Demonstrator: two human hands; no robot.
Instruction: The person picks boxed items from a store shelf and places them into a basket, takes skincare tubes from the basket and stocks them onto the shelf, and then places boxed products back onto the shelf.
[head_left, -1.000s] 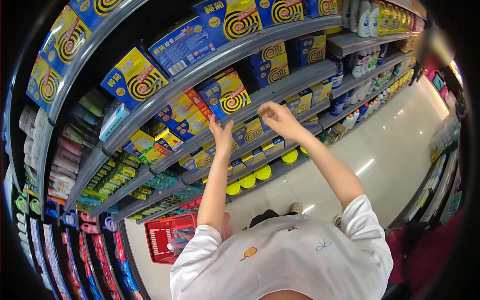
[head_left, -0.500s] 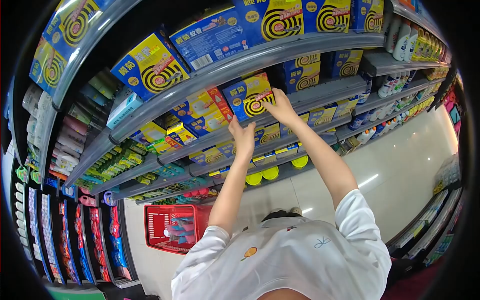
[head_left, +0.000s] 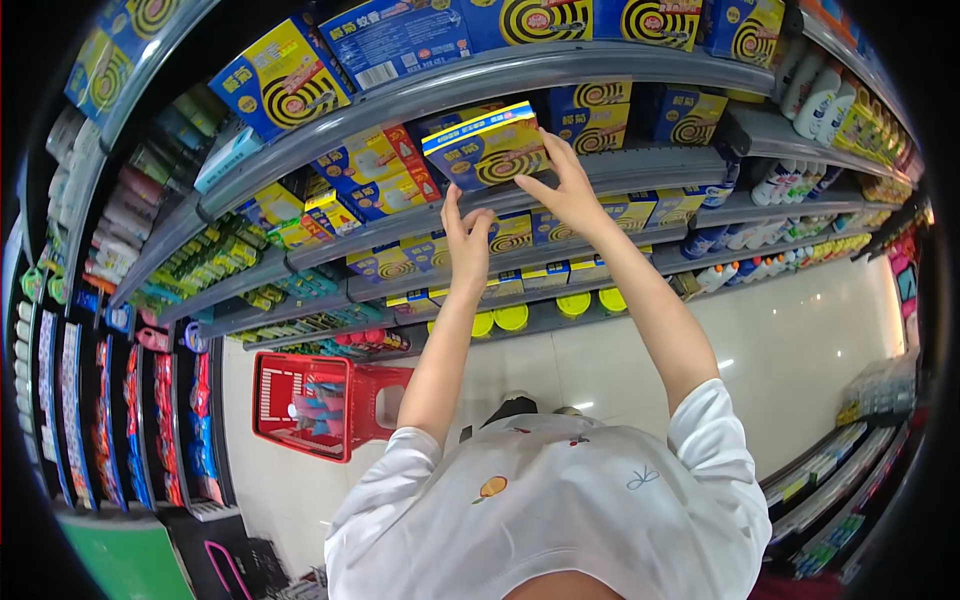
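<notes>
A blue and yellow box with a black spiral print (head_left: pixel 487 150) is tilted on the middle shelf, its narrow top side facing me. My right hand (head_left: pixel 572 190) grips its right end, fingers behind the edge and thumb at the front. Below the box's lower left corner is my left hand (head_left: pixel 466 235), its fingers bent upward and touching or nearly touching the corner. Yellow and blue boxes with a red side (head_left: pixel 375 170) stand just left of it. More spiral-print boxes (head_left: pixel 590 118) are stacked to its right.
Large spiral-print boxes (head_left: pixel 283 80) line the shelf above. Lower shelves hold small boxes and yellow-lidded tubs (head_left: pixel 511 318). On the floor at lower left stands a red basket (head_left: pixel 347 410) with items inside. Bottles (head_left: pixel 822 103) fill the shelves at right.
My right hand has moved from beside the box to a hold on its right end. The box has tipped so its top side shows. The view has shifted, and my left hand remains near the lower corner.
</notes>
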